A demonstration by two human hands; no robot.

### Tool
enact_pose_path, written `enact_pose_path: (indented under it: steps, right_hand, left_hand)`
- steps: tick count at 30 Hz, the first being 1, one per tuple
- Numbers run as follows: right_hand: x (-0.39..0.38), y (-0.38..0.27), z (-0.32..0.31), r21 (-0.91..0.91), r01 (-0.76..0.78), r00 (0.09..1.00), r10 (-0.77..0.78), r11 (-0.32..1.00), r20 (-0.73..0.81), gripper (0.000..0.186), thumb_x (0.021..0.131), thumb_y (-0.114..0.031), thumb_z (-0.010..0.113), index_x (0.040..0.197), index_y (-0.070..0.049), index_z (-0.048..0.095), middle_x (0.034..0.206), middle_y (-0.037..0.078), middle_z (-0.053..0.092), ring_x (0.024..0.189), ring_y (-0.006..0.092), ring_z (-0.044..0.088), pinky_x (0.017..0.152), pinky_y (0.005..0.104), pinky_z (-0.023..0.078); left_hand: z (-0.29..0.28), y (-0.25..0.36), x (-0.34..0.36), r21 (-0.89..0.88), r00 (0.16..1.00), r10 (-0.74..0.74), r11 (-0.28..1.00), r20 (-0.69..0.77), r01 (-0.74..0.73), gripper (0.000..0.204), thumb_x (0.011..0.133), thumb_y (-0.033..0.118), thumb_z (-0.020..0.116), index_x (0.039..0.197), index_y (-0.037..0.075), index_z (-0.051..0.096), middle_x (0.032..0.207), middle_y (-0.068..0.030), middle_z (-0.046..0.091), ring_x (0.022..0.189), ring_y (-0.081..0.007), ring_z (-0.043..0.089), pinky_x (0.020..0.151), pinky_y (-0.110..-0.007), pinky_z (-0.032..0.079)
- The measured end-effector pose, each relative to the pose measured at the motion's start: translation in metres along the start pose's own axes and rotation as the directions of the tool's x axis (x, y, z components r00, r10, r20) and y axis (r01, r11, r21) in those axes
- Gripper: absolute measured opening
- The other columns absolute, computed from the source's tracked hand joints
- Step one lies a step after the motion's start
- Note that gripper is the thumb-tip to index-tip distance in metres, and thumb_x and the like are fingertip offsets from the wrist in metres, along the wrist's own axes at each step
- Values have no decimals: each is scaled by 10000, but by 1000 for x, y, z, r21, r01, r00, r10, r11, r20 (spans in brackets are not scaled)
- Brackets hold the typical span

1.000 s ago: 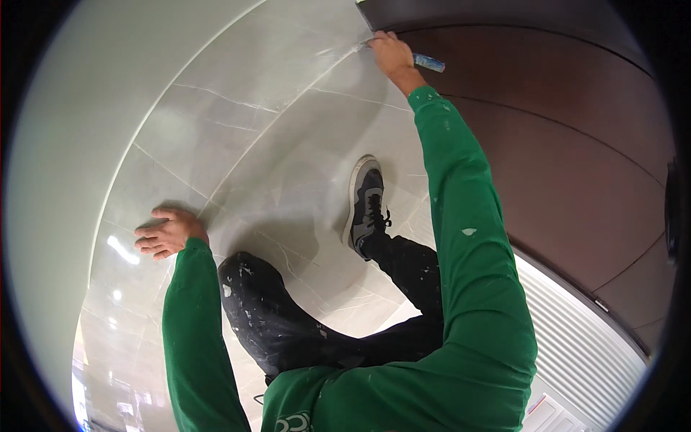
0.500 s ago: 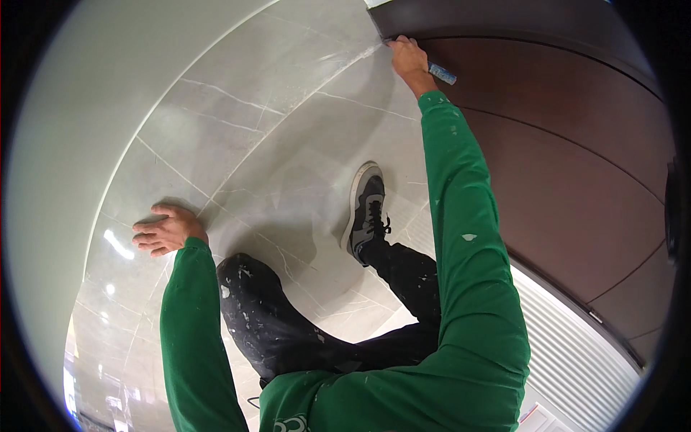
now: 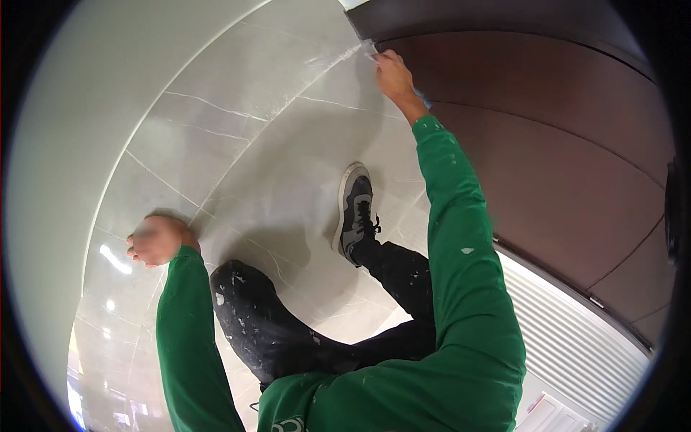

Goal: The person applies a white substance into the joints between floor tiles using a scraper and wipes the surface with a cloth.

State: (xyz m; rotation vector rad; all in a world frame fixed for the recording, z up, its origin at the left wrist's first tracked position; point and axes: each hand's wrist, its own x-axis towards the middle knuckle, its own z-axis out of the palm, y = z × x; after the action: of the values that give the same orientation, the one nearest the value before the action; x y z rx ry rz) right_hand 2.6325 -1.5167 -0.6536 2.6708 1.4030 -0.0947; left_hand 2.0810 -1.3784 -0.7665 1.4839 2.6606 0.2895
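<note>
Right hand closed around a blue-handled tool beside the brown panel.
I see the left hand, partly blurred, unclenched against the tiled floor.

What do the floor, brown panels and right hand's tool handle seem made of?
Floor: glossy, probably ceramic or stone tile; reflections, joints, pale veins.
Brown panels: satin, perhaps laminate or painted metal, from the even colour.
Blue handle: mostly hidden; material unclear.
</note>
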Motion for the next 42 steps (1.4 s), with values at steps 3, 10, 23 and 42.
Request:
enact_pose_path:
  steps: [3, 10, 23, 42]
  right_hand:
    - [8, 1, 13, 122, -325, 941, 333, 938, -56, 248, 932, -65, 612, 1169, -34, 681, 1020, 159, 697, 919, 340, 695, 827, 454, 596]
    - [45, -3, 40, 860, -509, 721, 562, 33, 405, 177, 896, -2, 702, 1069, -5, 662, 923, 106, 682, 712, 231, 673, 564, 400, 602]
    - [67, 3, 54, 660, -612, 701, 686, 436, 196, 234, 823, -120, 675, 937, 83, 695, 853, 209, 737, 693, 319, 748, 662, 419, 612]
    - [70, 4, 42, 596, -640, 703, 683, 485, 198, 197, 820, -101, 735, 933, 57, 702, 858, 158, 713, 644, 249, 711, 523, 398, 565]
  left_hand:
    - [0, -1, 1, 19, 1000, 13, 1000, 7, -13, 812, 1017, 585, 286, 1591, 11, 252, 1650, -280, 207, 1551, -417, 158, 1225, -603, 126]
    - [5, -1, 1, 20, 999, 15, 1000, -39, -15, 802, 1003, 587, 311, 1575, 24, 299, 1637, -280, 246, 1540, -413, 198, 1219, -608, 157]
    - [-5, 4, -1, 1, 999, -5, 1000, 39, 5, 792, 1016, 570, 292, 1585, 21, 247, 1657, -281, 171, 1550, -422, 145, 1226, -600, 127]
    - [-1, 0, 3, 22, 999, -11, 1000, 31, 10, 791, 1026, 577, 290, 1598, 33, 233, 1665, -264, 160, 1557, -409, 127, 1232, -589, 113]
